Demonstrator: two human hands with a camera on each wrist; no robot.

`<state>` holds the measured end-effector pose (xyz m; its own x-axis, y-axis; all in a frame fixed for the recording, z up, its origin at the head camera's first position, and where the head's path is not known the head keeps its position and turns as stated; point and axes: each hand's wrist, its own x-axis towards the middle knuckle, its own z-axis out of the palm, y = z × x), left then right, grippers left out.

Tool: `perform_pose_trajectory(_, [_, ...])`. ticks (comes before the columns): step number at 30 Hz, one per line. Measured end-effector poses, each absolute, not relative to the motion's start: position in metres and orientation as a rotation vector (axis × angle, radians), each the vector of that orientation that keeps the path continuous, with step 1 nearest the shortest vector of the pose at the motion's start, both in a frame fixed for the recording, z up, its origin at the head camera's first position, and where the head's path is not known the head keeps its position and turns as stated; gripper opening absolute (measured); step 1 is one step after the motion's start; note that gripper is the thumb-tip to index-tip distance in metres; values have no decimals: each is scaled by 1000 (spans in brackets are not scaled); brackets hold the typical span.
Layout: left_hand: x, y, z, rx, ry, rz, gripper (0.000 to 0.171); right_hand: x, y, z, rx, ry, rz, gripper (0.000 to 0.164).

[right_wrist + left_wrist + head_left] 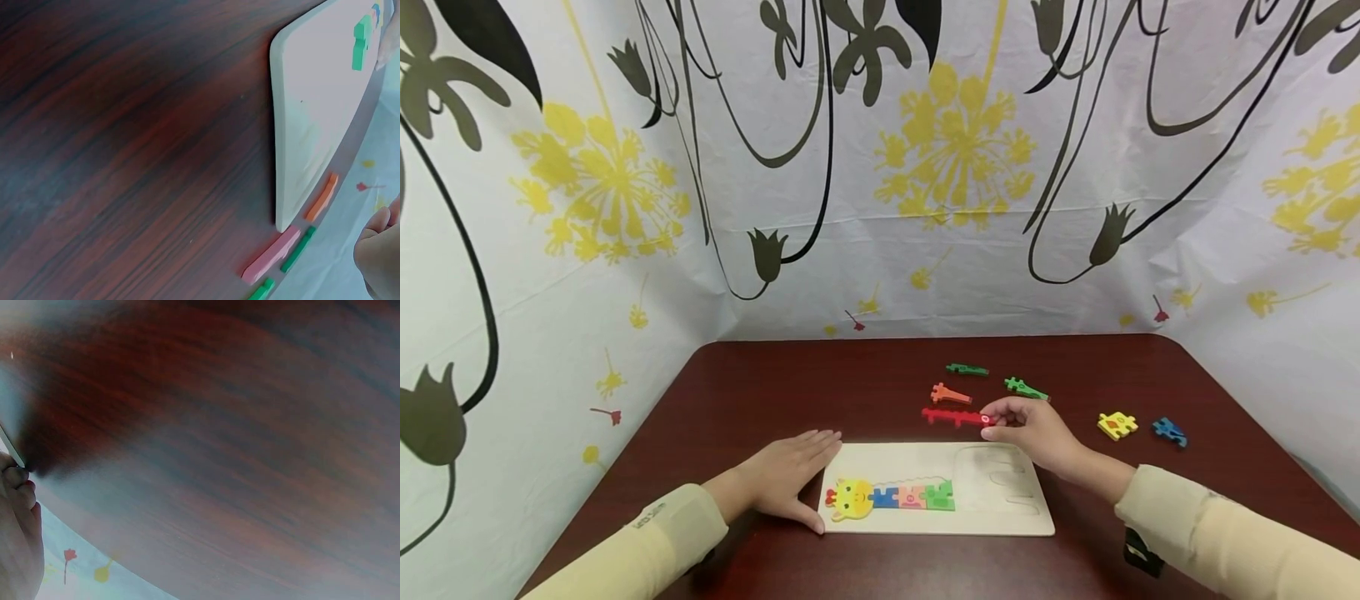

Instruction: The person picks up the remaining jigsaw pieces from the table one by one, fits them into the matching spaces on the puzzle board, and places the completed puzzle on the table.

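Observation:
In the head view my right hand (1033, 429) has thumb and index finger at the right end of a long red puzzle piece (951, 417), pinching it just beyond the board's far edge. My left hand (790, 475) lies with fingers extended at the left end of the pale wooden puzzle board (887, 523), thumb against its edge. A yellow giraffe head (852, 500) sits on the board. Blue (886, 498), pink (912, 497) and green neck pieces (939, 496) follow it in a row. In the right wrist view my right hand (378, 253) shows only partly.
Behind the red piece lie an orange leg-shaped piece (950, 394), a dark green piece (967, 369) and a lighter green piece (1026, 388). A yellow piece (1117, 425) and a blue piece (1169, 432) lie farther right. Patterned cloth (850, 192) hangs behind the dark red table (760, 383).

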<state>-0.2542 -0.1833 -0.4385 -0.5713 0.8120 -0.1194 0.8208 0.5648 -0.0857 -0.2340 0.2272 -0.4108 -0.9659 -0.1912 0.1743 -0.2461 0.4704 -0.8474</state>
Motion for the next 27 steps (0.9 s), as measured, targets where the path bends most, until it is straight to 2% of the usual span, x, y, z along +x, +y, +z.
perform_pose_trajectory(27, [-253, -182, -438, 1375, 2722, -189, 118, -233, 190, -420, 508, -2627, 1632, 20])
